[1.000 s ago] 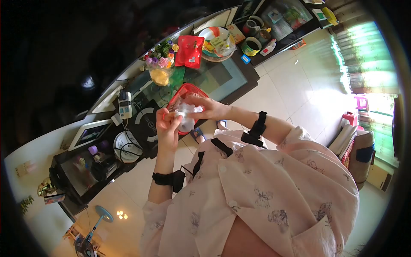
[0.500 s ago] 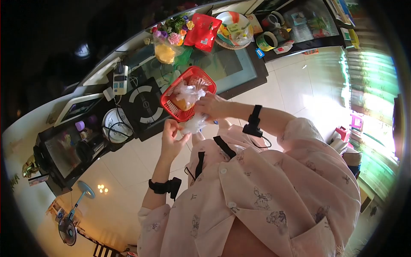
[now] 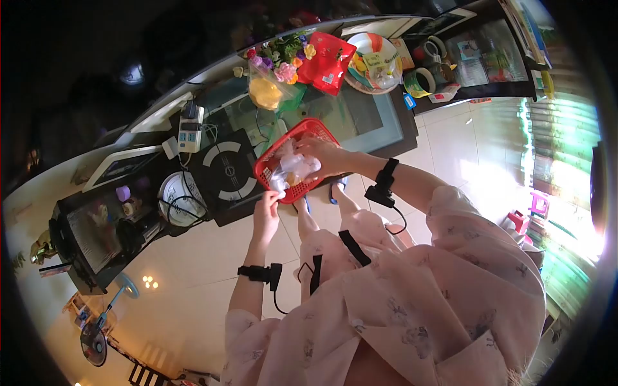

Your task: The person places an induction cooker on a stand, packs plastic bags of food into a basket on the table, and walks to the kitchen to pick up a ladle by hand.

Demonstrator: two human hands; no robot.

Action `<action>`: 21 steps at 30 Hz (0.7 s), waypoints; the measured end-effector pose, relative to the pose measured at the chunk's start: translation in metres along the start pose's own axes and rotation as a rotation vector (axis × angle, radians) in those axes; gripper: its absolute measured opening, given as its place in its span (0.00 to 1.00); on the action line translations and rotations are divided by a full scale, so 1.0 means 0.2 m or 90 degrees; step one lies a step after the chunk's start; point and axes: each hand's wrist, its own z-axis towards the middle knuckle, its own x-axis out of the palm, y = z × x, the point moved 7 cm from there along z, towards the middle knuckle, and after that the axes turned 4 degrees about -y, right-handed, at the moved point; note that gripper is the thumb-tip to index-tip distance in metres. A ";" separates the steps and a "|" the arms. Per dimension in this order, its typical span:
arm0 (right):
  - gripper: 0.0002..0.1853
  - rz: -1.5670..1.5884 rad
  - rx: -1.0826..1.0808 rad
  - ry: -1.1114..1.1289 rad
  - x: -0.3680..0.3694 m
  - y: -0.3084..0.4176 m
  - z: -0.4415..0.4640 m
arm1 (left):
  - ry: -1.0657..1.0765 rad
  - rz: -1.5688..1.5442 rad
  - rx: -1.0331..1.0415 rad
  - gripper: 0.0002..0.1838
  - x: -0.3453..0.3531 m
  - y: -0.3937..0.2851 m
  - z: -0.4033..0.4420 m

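Note:
A red plastic basket sits at the front edge of the dark cabinet with a glass panel. Inside it lies a thin, whitish plastic bag, with something orange-yellow showing near the basket's floor. My left hand is at the near rim, thumb and fingers pinched on an end of the bag. Reaching in over the right side of the basket, my right hand rests on the bag with its fingers bent; its fingertips are partly hidden by plastic, so its grip is hard to judge.
Behind the basket are a bag with yellow contents, artificial flowers, a red packet and a plate. Left stand a black round-patterned panel, a power strip and a white round container with cables.
My right hand has moved from the basket's near side to inside it. The plastic that hung in front of the rim is now in the basket. My left hand has closed its pinch; the view has shifted.

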 end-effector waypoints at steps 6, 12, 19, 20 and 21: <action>0.20 0.206 0.316 -0.116 -0.08 -0.48 0.33 | 0.076 0.058 -0.162 0.12 0.26 0.25 0.12; 0.28 0.404 0.654 -0.266 0.11 -0.80 0.59 | -0.208 0.145 -0.050 0.20 0.09 0.02 0.18; 0.20 0.455 0.535 -0.659 0.09 -0.70 0.50 | -0.054 -0.113 -0.201 0.13 0.09 0.10 0.00; 0.17 0.425 0.502 -0.618 0.08 -0.67 0.50 | -0.051 -0.105 -0.202 0.12 0.07 0.10 -0.01; 0.15 0.395 0.471 -0.577 0.09 -0.64 0.50 | -0.051 -0.104 -0.203 0.12 0.04 0.10 -0.01</action>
